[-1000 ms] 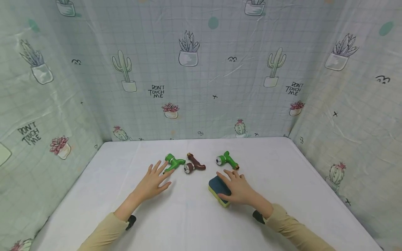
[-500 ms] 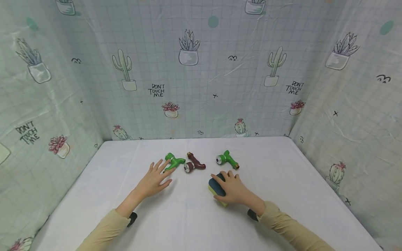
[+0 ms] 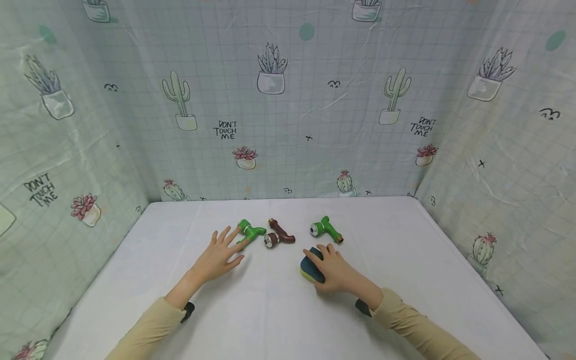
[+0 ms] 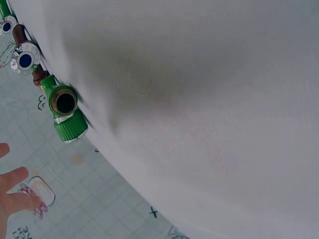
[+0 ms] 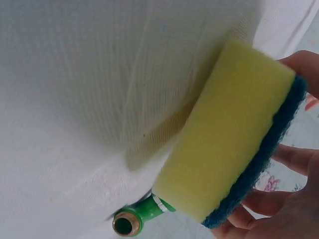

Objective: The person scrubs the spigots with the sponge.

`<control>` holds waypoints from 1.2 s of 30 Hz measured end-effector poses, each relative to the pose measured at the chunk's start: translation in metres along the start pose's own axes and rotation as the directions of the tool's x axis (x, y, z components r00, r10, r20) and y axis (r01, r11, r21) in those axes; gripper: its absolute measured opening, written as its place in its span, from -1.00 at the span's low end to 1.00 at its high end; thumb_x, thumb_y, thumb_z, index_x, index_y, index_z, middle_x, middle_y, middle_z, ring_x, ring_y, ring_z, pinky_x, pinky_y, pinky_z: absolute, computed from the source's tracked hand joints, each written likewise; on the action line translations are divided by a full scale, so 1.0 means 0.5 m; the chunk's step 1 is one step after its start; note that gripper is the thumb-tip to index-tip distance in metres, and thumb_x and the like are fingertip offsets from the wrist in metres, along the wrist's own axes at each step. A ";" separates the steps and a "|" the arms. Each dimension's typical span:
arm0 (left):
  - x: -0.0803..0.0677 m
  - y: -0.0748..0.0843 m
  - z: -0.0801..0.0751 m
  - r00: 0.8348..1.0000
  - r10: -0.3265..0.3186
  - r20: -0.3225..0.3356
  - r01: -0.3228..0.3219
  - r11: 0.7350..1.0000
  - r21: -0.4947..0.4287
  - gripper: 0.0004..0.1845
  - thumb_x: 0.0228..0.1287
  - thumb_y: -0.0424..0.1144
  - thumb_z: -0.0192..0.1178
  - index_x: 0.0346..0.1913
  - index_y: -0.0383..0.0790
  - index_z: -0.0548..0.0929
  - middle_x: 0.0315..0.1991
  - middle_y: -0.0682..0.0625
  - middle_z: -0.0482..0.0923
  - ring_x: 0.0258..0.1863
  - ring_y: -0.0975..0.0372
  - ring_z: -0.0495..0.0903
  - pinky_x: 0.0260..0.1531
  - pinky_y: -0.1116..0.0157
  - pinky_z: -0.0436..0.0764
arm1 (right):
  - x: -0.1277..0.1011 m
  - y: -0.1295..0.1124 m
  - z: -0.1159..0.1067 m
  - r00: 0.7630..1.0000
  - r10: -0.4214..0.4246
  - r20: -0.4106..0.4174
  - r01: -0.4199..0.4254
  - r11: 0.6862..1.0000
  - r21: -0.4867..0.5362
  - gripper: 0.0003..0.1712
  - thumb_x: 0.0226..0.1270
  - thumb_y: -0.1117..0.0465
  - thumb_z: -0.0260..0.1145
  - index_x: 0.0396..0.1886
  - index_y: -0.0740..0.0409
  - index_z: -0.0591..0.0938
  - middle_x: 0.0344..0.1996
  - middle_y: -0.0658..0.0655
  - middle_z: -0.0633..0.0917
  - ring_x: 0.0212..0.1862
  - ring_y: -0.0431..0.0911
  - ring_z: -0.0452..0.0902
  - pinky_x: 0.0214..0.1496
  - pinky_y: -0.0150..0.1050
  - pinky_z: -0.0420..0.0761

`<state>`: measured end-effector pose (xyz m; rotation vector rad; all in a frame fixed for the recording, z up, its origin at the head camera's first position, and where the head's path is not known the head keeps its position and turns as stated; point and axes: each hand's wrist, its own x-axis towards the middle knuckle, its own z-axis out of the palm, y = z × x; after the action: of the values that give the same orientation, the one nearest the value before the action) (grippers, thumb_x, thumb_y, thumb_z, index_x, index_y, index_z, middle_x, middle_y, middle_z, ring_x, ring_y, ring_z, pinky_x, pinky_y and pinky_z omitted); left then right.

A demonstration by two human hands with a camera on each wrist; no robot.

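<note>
My right hand (image 3: 336, 272) grips a sponge (image 3: 311, 269), yellow with a dark blue-green scouring side facing up. In the right wrist view the sponge (image 5: 227, 132) is tilted, thumb at one end and fingers at the other, its yellow side towards the white cloth. My left hand (image 3: 216, 257) is spread, palm down, fingertips overlapping a green tap (image 3: 255, 232) in the head view. Nothing is held by it. In the left wrist view that green tap (image 4: 71, 127) shows its brass-rimmed opening, beyond the fingers (image 4: 15, 178).
Right of the left green tap lies a brown tap (image 3: 282, 233) with a silver cap. A second green tap (image 3: 332, 233) lies behind the sponge. The white-covered table (image 3: 270, 320) is enclosed by cactus-print cloth (image 3: 288, 115) at the back and sides.
My right hand has moved slightly left over the sponge and closed its fingers and thumb around it. The sponge has shifted a little. The left hand is nearly still.
</note>
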<state>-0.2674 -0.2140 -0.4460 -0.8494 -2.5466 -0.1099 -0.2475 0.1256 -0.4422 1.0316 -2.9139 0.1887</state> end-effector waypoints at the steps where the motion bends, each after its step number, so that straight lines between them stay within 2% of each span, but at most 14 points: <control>1: 0.001 -0.002 0.000 1.000 0.002 -0.004 -0.002 1.000 0.003 -0.55 0.13 -0.11 0.18 0.13 -0.03 0.48 0.25 -0.21 0.27 0.21 -0.22 0.22 0.03 -0.31 0.26 | -0.001 0.001 -0.002 1.000 -0.012 -0.010 0.012 1.000 -0.006 -0.12 -0.09 0.05 0.34 0.30 0.03 0.22 0.10 0.37 0.33 0.07 0.23 0.25 -0.04 0.12 0.47; 7: 0.005 -0.008 -0.001 1.000 0.013 -0.025 -0.013 1.000 0.012 -0.56 0.09 -0.12 0.22 0.08 -0.04 0.50 0.23 -0.24 0.28 0.19 -0.25 0.24 0.00 -0.32 0.28 | -0.007 0.009 -0.003 0.995 -0.063 -0.075 0.056 0.994 -0.097 -0.04 -0.21 0.09 0.41 0.30 -0.02 0.22 0.10 0.23 0.35 0.01 0.16 0.27 -0.07 0.10 0.43; 10: 0.007 -0.013 0.001 0.999 0.014 -0.029 -0.013 1.000 0.016 -0.55 0.08 -0.13 0.22 0.09 -0.04 0.50 0.22 -0.26 0.29 0.19 -0.25 0.23 -0.01 -0.33 0.28 | -0.012 0.011 -0.007 0.993 -0.067 -0.102 0.055 0.992 -0.116 0.01 -0.24 0.15 0.41 0.32 -0.02 0.18 0.12 0.16 0.35 0.00 0.12 0.27 -0.09 0.08 0.40; 15: 0.015 -0.021 0.002 1.000 0.017 -0.016 -0.017 1.000 0.012 -0.55 0.09 -0.11 0.22 0.10 -0.04 0.49 0.21 -0.25 0.30 0.19 -0.25 0.23 0.00 -0.33 0.27 | -0.018 0.019 -0.013 0.991 -0.049 -0.128 0.033 0.991 -0.128 0.07 -0.29 0.20 0.46 0.33 0.06 0.16 0.14 0.13 0.35 0.05 0.08 0.27 -0.02 0.11 0.40; 20: 0.028 -0.033 0.006 0.999 0.039 0.031 -0.039 0.999 0.015 -0.52 0.10 -0.06 0.20 0.12 -0.06 0.47 0.21 -0.25 0.31 0.19 -0.24 0.23 0.01 -0.32 0.26 | -0.027 0.024 -0.024 0.990 -0.018 -0.140 0.005 0.995 -0.097 0.05 -0.31 0.24 0.47 0.31 0.07 0.19 0.13 0.14 0.35 0.09 0.11 0.25 -0.03 0.13 0.40; 27: 0.045 -0.054 0.027 0.994 0.057 0.092 -0.062 0.997 0.054 -0.46 0.06 -0.02 0.23 0.13 -0.11 0.47 0.20 -0.27 0.31 0.17 -0.23 0.26 -0.01 -0.33 0.27 | -0.042 0.026 -0.034 0.984 -0.005 -0.178 -0.008 0.997 -0.074 0.04 -0.29 0.25 0.47 0.31 0.08 0.20 0.14 0.16 0.35 0.13 0.21 0.27 -0.03 0.15 0.42; 30: 0.051 -0.060 0.039 0.990 0.037 0.133 -0.046 0.997 0.063 -0.45 0.09 0.00 0.20 0.16 -0.11 0.43 0.20 -0.27 0.30 0.17 -0.23 0.25 0.01 -0.32 0.26 | -0.047 0.029 -0.035 0.984 0.004 -0.180 -0.018 0.997 -0.073 0.04 -0.28 0.24 0.47 0.31 0.08 0.20 0.15 0.17 0.34 0.14 0.21 0.26 -0.01 0.14 0.41; 36: 0.066 -0.065 0.059 0.975 -0.043 0.216 0.032 0.998 0.053 -0.43 0.15 0.01 0.13 0.22 -0.10 0.37 0.26 -0.28 0.21 0.22 -0.24 0.18 0.08 -0.32 0.18 | -0.052 0.032 -0.037 0.983 0.015 -0.180 -0.024 0.999 -0.049 0.03 -0.31 0.27 0.44 0.30 0.09 0.22 0.15 0.17 0.34 0.08 0.13 0.28 -0.03 0.08 0.42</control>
<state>-0.3216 -0.2157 -0.4558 -0.8355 -2.7568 0.0360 -0.2372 0.1567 -0.4275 0.9267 -2.7524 0.1963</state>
